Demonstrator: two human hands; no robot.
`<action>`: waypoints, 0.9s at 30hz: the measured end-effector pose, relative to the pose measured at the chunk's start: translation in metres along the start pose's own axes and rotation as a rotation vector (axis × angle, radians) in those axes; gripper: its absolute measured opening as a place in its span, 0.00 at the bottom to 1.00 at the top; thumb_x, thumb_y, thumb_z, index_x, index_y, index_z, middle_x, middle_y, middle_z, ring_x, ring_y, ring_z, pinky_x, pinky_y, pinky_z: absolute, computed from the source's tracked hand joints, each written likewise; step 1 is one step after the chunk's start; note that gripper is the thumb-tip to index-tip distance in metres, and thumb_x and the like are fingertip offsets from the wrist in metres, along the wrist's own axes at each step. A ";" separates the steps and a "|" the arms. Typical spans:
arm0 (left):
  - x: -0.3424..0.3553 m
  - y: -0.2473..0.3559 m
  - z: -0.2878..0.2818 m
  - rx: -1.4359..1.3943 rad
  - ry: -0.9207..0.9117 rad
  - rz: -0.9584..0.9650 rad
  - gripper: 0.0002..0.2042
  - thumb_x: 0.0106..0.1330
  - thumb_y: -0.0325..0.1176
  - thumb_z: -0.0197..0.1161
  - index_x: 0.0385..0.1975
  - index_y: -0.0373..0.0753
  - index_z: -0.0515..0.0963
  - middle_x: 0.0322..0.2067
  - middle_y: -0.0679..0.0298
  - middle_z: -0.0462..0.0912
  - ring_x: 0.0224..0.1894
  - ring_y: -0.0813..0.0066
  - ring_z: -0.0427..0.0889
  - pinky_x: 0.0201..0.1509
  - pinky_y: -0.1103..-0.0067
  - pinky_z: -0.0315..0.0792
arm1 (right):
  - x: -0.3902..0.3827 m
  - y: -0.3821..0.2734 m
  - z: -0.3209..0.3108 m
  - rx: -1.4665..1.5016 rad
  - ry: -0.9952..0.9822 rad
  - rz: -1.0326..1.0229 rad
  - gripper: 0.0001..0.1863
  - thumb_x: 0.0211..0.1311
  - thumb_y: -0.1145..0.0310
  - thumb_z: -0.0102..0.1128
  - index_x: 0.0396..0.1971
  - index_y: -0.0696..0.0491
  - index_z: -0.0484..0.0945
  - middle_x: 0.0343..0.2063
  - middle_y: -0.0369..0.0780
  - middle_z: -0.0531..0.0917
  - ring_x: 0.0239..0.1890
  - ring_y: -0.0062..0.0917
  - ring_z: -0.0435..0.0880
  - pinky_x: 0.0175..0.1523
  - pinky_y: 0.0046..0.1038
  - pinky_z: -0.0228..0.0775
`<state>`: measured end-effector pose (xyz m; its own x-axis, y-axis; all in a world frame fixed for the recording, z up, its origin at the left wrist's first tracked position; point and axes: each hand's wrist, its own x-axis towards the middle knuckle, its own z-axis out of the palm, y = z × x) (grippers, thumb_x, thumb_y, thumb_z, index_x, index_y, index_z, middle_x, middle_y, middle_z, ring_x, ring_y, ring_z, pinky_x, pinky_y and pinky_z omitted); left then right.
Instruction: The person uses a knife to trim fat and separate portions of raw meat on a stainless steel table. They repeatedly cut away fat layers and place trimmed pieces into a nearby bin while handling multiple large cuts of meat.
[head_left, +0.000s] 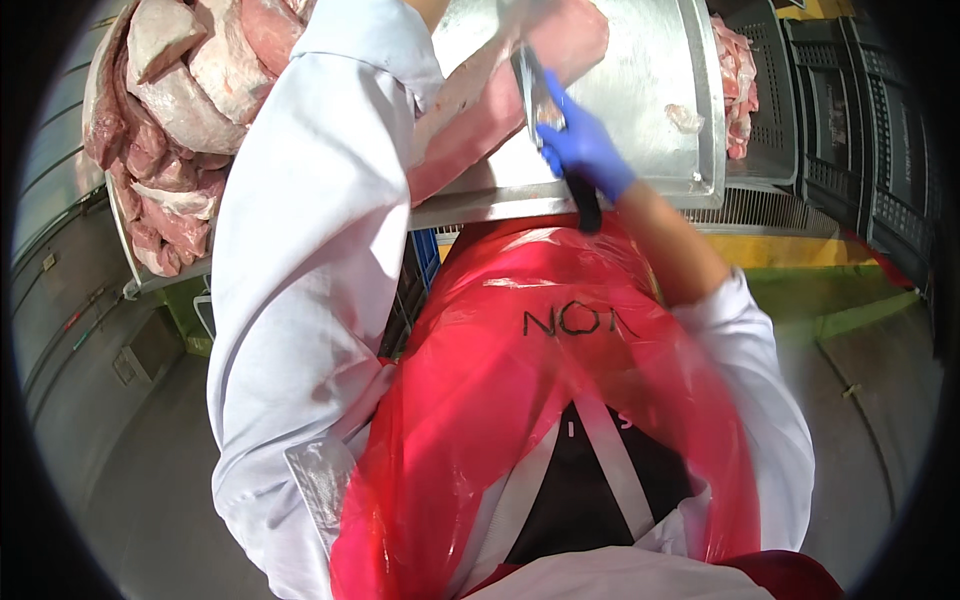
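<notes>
Nearest, a red plastic apron [570,270] covers the wearer's front, flanked by white sleeves [310,190]. Beyond it the right hand [588,148], gloved in blue, is closed around a black-handled knife [528,95] — handle end toward the apron, blade pointing away. The left hand lies outside the view; its opening cannot be told. A long pink slab of meat [465,130] lies obliquely on the metal bench [650,120], left of the right hand; the blade overlaps its edge, though contact is unclear. Right of the hand sits a pale scrap [685,118]. Farther out: large meat pieces [190,100] piled at left — and pink trimmings [737,85] beside dark crates [850,130] at right.
</notes>
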<state>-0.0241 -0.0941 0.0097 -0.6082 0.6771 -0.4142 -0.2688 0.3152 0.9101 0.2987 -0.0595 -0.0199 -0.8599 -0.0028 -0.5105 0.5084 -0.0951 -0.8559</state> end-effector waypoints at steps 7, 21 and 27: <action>-0.020 0.015 0.001 -0.154 0.042 0.062 0.08 0.65 0.32 0.60 0.24 0.40 0.80 0.17 0.65 0.78 0.15 0.78 0.72 0.18 0.80 0.64 | 0.007 0.020 0.025 -0.094 0.046 -0.009 0.38 0.72 0.70 0.53 0.78 0.36 0.49 0.21 0.36 0.78 0.18 0.18 0.75 0.25 0.22 0.72; -0.065 0.045 -0.016 -0.420 -0.166 0.184 0.08 0.70 0.29 0.54 0.29 0.39 0.77 0.21 0.65 0.78 0.18 0.80 0.71 0.20 0.83 0.64 | 0.006 0.009 0.045 -0.196 0.046 0.046 0.39 0.73 0.71 0.54 0.78 0.33 0.49 0.20 0.37 0.79 0.18 0.17 0.75 0.25 0.22 0.73; -0.089 0.057 -0.024 -0.409 -0.193 0.233 0.08 0.71 0.30 0.53 0.29 0.39 0.76 0.20 0.65 0.76 0.19 0.80 0.71 0.21 0.84 0.64 | -0.033 0.012 0.063 -0.191 0.012 0.063 0.39 0.72 0.72 0.53 0.78 0.34 0.49 0.19 0.35 0.78 0.17 0.16 0.75 0.25 0.22 0.72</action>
<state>-0.0035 -0.1518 0.0989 -0.5478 0.8214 -0.1584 -0.4363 -0.1190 0.8919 0.3300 -0.1232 -0.0082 -0.8259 0.0089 -0.5637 0.5618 0.0957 -0.8217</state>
